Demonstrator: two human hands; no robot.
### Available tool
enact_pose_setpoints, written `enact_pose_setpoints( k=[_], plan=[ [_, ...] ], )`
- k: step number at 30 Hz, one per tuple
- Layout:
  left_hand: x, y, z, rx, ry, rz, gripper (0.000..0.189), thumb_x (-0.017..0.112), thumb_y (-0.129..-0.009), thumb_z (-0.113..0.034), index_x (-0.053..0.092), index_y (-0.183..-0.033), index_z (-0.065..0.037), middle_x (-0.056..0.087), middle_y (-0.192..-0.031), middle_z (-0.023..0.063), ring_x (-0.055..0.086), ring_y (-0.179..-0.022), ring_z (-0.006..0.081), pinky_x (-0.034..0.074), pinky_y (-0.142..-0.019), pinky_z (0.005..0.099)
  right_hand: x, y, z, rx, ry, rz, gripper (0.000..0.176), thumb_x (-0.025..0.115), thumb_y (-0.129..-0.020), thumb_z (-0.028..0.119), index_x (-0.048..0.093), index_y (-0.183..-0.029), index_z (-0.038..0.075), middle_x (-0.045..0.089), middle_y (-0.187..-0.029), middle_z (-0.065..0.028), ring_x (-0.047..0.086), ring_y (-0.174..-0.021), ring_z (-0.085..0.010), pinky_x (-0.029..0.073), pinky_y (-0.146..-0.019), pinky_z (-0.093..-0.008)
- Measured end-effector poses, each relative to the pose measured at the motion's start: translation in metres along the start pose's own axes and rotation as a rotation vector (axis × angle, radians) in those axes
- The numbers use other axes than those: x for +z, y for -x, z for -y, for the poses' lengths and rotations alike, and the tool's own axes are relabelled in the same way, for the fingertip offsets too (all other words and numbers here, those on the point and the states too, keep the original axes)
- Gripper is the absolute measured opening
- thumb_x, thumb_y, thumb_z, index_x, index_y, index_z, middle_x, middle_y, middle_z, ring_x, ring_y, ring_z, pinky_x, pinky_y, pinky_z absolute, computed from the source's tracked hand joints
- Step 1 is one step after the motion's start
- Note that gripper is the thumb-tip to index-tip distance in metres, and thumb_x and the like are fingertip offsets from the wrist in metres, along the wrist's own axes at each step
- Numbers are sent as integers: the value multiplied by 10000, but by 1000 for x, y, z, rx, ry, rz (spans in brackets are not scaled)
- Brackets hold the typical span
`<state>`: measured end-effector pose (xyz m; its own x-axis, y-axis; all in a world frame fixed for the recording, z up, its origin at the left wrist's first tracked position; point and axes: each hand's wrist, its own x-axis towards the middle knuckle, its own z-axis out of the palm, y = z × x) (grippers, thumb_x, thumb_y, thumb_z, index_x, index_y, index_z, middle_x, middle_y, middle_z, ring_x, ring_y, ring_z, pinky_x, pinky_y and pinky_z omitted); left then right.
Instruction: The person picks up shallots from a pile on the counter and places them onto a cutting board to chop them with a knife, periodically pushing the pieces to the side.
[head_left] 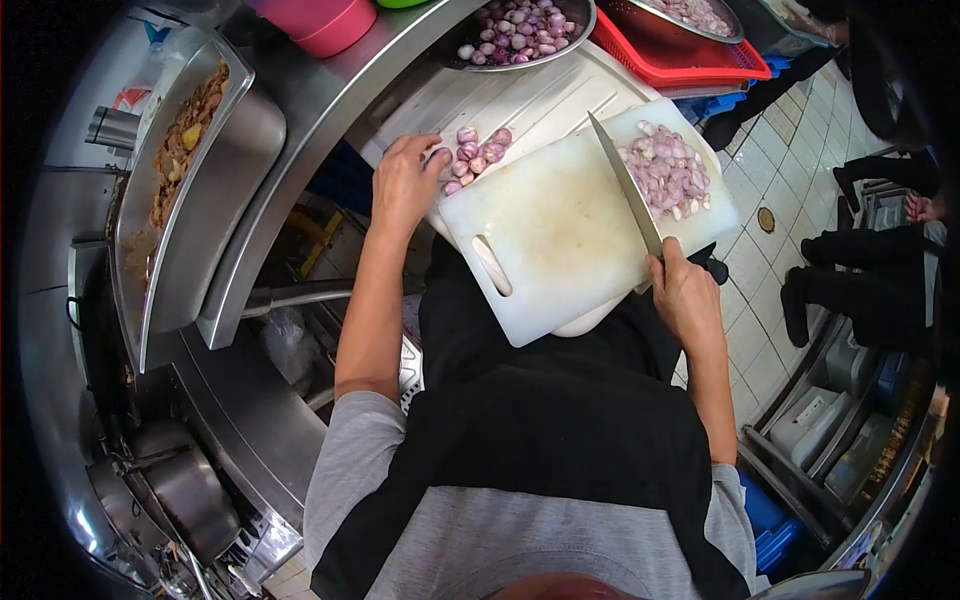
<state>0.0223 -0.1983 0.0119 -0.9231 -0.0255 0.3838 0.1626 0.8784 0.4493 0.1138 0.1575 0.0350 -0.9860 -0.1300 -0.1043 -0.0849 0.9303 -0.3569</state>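
Note:
My right hand (pixel 689 298) grips the handle of a kitchen knife (pixel 632 190). Its long blade points away from me across the right part of the white cutting board (pixel 560 240). Just right of the blade lies a heap of sliced shallots (pixel 664 172). My left hand (pixel 405 183) is beyond the board's left corner, beside a small pile of whole peeled shallots (pixel 476 158). Its thumb and index finger are pinched together on what looks like a purplish shallot, mostly covered by the fingers. The board lies at an angle close to my lap.
A metal bowl of whole shallots (pixel 520 62) stands at the far edge. Right of it is a red basket (pixel 660 65) under a bowl of sliced shallots (pixel 690 14). A steel pan of food (pixel 245 150) is on the left counter. Other people's legs (pixel 860 290) show at right.

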Motion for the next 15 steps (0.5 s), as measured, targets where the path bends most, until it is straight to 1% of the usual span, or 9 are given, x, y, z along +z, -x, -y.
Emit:
enact_pose_setpoints(
  k=[2,3,5,8,12,14,15],
  plan=[
    [-12,4,-10,-184,28,139,256,722,-834,-231,725,-1027,-63,711,-856,148,696,-797,278,528,-724,376,0,0,0,-3,0,-4,225,554,-974,220,437,-963,29,630,-690,-254,624,-676,-472,472,-600,-565],
    [-14,7,-12,-186,26,139,256,722,-834,-231,725,-1027,-63,711,-856,148,696,-797,278,528,-724,376,0,0,1,-7,0,-10,227,555,-974,222,435,-962,29,630,-690,-253,623,-673,-472,472,-597,-564],
    [-16,11,-16,-229,-76,297,252,729,-819,-260,723,-974,-60,714,-813,149,700,-791,299,529,-715,394,1,0,0,-7,5,-6,228,555,-975,223,434,-962,30,630,-689,-252,623,-674,-472,473,-598,-563],
    [-11,13,-14,-240,-132,348,257,736,-795,-269,713,-938,-57,714,-837,140,692,-799,310,527,-718,403,-1,-1,2,0,26,5,217,553,-974,223,444,-968,35,644,-697,-246,637,-676,-461,486,-602,-555],
    [-14,13,-10,-175,-163,304,200,718,-791,-217,711,-920,-64,711,-892,129,683,-817,311,525,-724,405,-2,0,3,-3,38,6,205,550,-973,220,456,-976,37,657,-702,-238,650,-676,-451,498,-602,-547],
    [-13,13,-4,-48,-147,230,174,692,-792,-158,723,-946,-84,691,-938,122,667,-850,305,519,-749,399,0,-1,0,-7,40,9,207,551,-973,220,456,-977,36,656,-701,-238,649,-675,-451,499,-603,-546],
    [-15,11,-5,-49,-150,229,174,692,-792,-158,723,-946,-84,691,-938,122,667,-850,305,519,-749,399,1,-1,-1,-7,41,11,208,552,-973,220,456,-978,35,655,-699,-238,647,-674,-452,499,-604,-544]
  ],
)
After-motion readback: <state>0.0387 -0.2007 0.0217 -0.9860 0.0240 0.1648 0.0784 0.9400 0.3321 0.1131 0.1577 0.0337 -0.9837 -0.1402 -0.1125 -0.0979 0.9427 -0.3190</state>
